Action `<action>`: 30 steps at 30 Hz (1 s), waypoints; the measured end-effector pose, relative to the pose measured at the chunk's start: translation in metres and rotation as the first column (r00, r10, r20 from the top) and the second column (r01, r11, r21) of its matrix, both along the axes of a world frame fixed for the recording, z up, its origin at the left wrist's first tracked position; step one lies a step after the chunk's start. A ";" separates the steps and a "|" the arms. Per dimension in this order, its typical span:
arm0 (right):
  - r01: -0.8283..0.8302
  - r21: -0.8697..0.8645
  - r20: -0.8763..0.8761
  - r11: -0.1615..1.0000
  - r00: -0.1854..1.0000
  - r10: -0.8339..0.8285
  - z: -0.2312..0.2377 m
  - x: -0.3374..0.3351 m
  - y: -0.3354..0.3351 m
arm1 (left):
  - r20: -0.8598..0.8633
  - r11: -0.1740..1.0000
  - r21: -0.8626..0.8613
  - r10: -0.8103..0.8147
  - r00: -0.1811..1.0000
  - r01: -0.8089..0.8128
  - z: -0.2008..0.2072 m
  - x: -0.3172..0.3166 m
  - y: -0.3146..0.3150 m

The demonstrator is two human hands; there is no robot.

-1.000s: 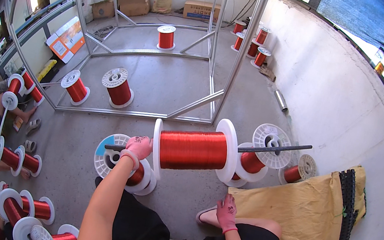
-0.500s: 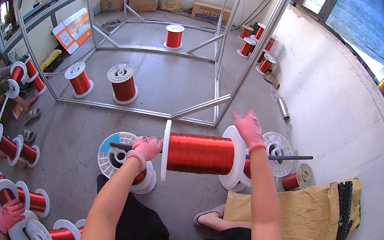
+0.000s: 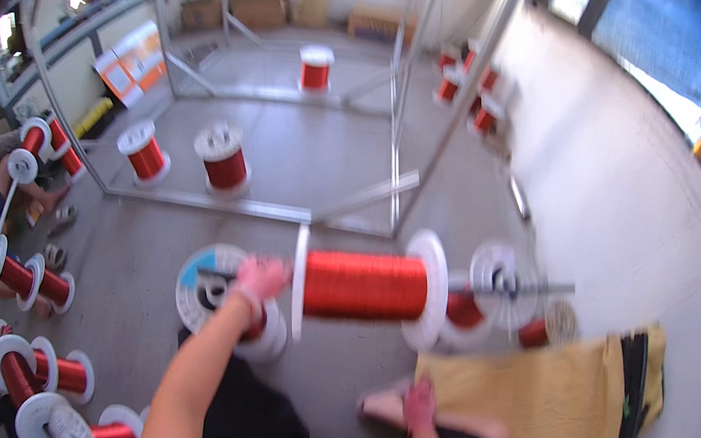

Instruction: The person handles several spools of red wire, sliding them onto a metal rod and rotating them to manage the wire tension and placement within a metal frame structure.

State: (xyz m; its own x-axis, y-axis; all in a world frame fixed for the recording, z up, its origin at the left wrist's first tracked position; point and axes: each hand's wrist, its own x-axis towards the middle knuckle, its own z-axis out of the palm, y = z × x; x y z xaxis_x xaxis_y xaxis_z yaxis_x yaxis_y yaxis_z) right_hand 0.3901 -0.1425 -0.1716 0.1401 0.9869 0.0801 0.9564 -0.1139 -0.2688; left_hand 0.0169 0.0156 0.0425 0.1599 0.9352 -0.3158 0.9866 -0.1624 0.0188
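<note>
So my left hand (image 3: 258, 278) is wrapped round the left end of the metal rod (image 3: 530, 289), holding the big red wire spool (image 3: 366, 287) above the floor. Right hand (image 3: 419, 403) rests flat on my foot (image 3: 384, 404), gripping nothing.

A large red-wire spool (image 3: 366, 287) with white flanges lies horizontal on a rod (image 3: 530, 289).

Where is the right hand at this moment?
In the head view, the right hand is low and right of centre, resting on the person's foot, below the big spool and beside the yellow sack.
</note>
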 end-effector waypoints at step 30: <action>0.026 0.086 -0.306 0.996 0.952 0.001 0.311 -0.077 0.218 | 0.204 0.979 0.047 0.186 0.961 -0.200 0.004 0.002 0.002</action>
